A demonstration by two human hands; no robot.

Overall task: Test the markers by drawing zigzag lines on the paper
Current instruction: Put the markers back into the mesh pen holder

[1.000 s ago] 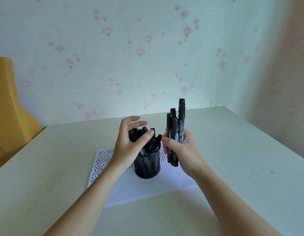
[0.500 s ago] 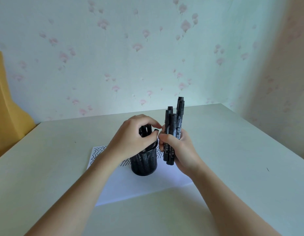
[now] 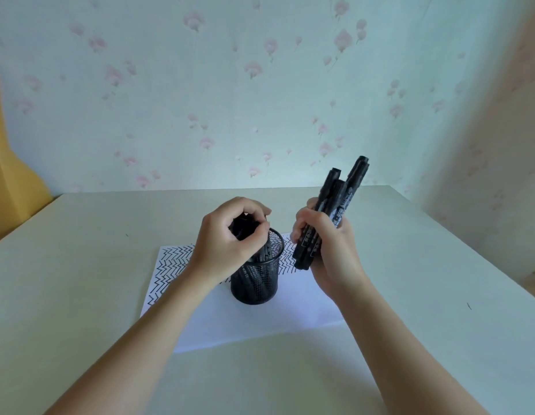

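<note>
A black mesh pen cup (image 3: pixel 255 281) stands on a white paper (image 3: pixel 260 322) whose far part is covered with black zigzag lines. My left hand (image 3: pixel 227 244) curls over the cup's mouth, its fingers closed around the tops of the black markers (image 3: pixel 245 227) standing inside. My right hand (image 3: pixel 329 250) is just right of the cup and grips a bundle of several black markers (image 3: pixel 335 205), tilted with their upper ends leaning right.
The paper lies on a pale table (image 3: pixel 80 280) that meets a flowered wall at the back. A yellow object (image 3: pixel 8 181) rises past the table's left edge. The table's right edge (image 3: pixel 499 274) runs near a second wall.
My left hand went from open above the cup to closed around the markers in it. My right hand's bundle has moved right, away from the cup, and tilted.
</note>
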